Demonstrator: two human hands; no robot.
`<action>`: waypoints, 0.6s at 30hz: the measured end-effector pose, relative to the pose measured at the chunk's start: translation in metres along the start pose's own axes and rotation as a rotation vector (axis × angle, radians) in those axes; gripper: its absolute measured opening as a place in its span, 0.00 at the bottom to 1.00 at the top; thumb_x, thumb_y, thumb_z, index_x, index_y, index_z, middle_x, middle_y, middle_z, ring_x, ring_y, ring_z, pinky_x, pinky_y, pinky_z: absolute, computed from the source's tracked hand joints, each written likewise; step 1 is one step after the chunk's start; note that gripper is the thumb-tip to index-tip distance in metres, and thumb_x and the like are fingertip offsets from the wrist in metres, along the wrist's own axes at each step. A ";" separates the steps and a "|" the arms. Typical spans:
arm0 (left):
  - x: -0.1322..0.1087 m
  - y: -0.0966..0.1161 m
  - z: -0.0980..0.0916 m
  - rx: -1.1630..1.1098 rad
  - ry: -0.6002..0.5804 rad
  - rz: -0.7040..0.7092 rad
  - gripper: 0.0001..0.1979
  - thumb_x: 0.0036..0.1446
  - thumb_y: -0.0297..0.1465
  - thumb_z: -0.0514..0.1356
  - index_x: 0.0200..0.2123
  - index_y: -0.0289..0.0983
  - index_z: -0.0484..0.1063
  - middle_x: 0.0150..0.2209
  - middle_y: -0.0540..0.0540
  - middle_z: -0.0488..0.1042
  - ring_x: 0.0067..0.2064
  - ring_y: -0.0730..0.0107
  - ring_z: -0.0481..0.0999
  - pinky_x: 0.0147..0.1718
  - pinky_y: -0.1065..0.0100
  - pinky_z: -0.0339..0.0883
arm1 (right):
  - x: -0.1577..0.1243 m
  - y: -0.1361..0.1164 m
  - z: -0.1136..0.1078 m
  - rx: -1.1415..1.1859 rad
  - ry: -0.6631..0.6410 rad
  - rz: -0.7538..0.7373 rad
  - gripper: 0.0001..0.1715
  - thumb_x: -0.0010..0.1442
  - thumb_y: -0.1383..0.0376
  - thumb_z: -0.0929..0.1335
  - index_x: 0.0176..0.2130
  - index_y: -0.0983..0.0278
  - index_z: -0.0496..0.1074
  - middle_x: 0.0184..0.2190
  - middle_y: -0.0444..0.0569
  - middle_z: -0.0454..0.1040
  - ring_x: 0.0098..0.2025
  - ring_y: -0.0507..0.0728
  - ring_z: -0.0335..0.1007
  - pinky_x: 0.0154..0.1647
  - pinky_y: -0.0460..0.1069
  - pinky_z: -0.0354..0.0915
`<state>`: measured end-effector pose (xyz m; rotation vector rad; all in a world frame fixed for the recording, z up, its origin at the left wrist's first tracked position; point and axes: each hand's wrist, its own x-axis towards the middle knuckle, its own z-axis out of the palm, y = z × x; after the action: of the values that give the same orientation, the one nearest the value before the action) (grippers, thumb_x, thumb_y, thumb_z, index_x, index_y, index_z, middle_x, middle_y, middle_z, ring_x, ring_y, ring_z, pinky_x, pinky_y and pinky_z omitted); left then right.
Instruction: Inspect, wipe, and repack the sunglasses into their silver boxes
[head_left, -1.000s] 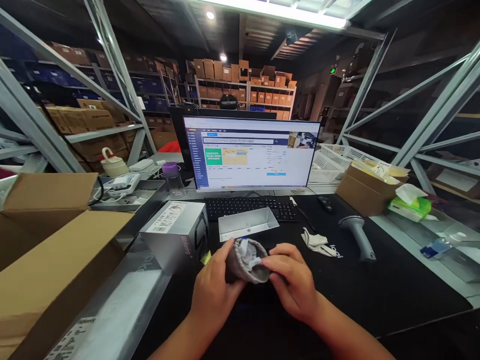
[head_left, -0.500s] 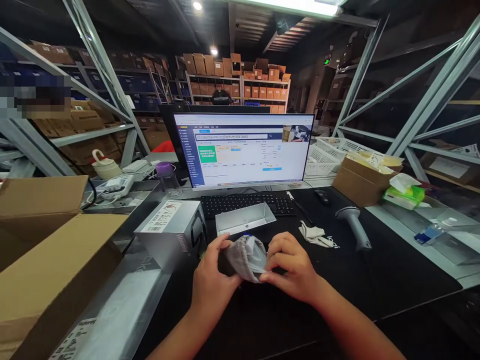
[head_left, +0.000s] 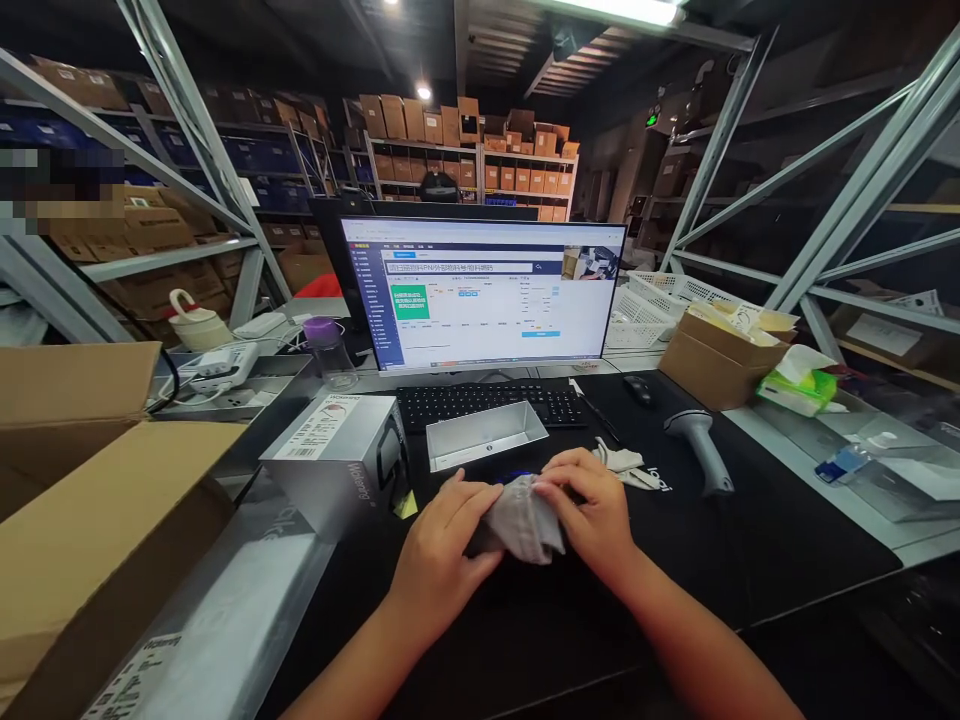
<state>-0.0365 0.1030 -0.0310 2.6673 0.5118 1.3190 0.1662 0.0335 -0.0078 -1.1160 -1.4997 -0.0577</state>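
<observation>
1 keyboard [head_left: 450, 397] before 1 monitor [head_left: 480, 310]

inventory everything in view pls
monitor: 1 lit, white screen, centre
keyboard: 1, black, below monitor
tray: 1, silver, before keyboard
printed box: 1, silver, left of tray
pouch: 1, grey, front centre
mouse: 1, black, right of keyboard
scanner: 1, grey, right of pouch
cloth: count unclear, cream, left of scanner
tissue pack: 1, green, right
bottle: 1, clear, right
jar: 1, purple lid, left
baskets: several, white, right
cartons: many, brown, shelves, sides
left hand, right hand: 1 each, bare, on pouch
</observation>
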 end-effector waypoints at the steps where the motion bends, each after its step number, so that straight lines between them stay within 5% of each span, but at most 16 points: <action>1: -0.001 -0.001 0.001 0.011 -0.015 -0.033 0.30 0.50 0.18 0.60 0.58 0.39 0.65 0.49 0.43 0.76 0.51 0.57 0.77 0.58 0.47 0.69 | 0.002 0.001 -0.003 0.000 0.037 0.038 0.06 0.65 0.68 0.70 0.34 0.62 0.76 0.34 0.47 0.74 0.36 0.55 0.72 0.38 0.49 0.67; 5: -0.002 -0.007 0.004 -0.064 -0.046 -0.224 0.33 0.44 0.18 0.58 0.56 0.43 0.66 0.51 0.44 0.75 0.53 0.55 0.76 0.51 0.53 0.74 | 0.004 0.006 -0.012 0.037 0.093 0.185 0.11 0.69 0.63 0.65 0.34 0.62 0.72 0.34 0.46 0.74 0.38 0.55 0.71 0.41 0.49 0.65; 9: 0.001 -0.013 0.002 -0.212 -0.008 -0.313 0.30 0.43 0.19 0.57 0.52 0.44 0.70 0.48 0.48 0.75 0.50 0.62 0.76 0.50 0.62 0.72 | 0.001 0.011 -0.014 0.086 0.026 0.313 0.15 0.70 0.58 0.63 0.34 0.62 0.70 0.28 0.43 0.70 0.30 0.53 0.66 0.32 0.47 0.60; 13: 0.004 -0.019 -0.001 -0.252 0.064 -0.350 0.26 0.47 0.22 0.58 0.50 0.44 0.73 0.48 0.49 0.76 0.49 0.63 0.76 0.50 0.64 0.70 | 0.003 0.013 -0.019 0.278 -0.198 0.424 0.18 0.66 0.50 0.66 0.37 0.61 0.69 0.28 0.42 0.67 0.29 0.52 0.62 0.29 0.46 0.58; 15: 0.005 -0.021 -0.002 -0.273 0.081 -0.361 0.22 0.50 0.25 0.59 0.49 0.44 0.74 0.46 0.48 0.76 0.48 0.64 0.77 0.49 0.65 0.70 | 0.004 0.012 -0.022 0.315 -0.409 0.438 0.31 0.53 0.49 0.76 0.50 0.60 0.70 0.35 0.43 0.72 0.34 0.55 0.67 0.35 0.47 0.62; 17: 0.006 -0.022 -0.001 -0.288 0.074 -0.371 0.20 0.51 0.26 0.59 0.48 0.43 0.75 0.46 0.48 0.77 0.47 0.64 0.77 0.48 0.65 0.70 | 0.004 0.010 -0.022 0.227 -0.546 0.438 0.52 0.40 0.57 0.83 0.61 0.57 0.65 0.39 0.43 0.74 0.39 0.57 0.70 0.41 0.49 0.64; 18: 0.006 -0.021 -0.001 -0.293 0.069 -0.377 0.19 0.51 0.26 0.59 0.48 0.42 0.75 0.45 0.47 0.77 0.47 0.63 0.77 0.48 0.64 0.70 | 0.003 0.010 -0.021 0.169 -0.565 0.436 0.54 0.40 0.63 0.82 0.62 0.55 0.64 0.39 0.43 0.75 0.39 0.58 0.70 0.42 0.49 0.64</action>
<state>-0.0389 0.1251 -0.0314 2.1668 0.7241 1.2619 0.1885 0.0277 -0.0045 -1.3620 -1.6691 0.7248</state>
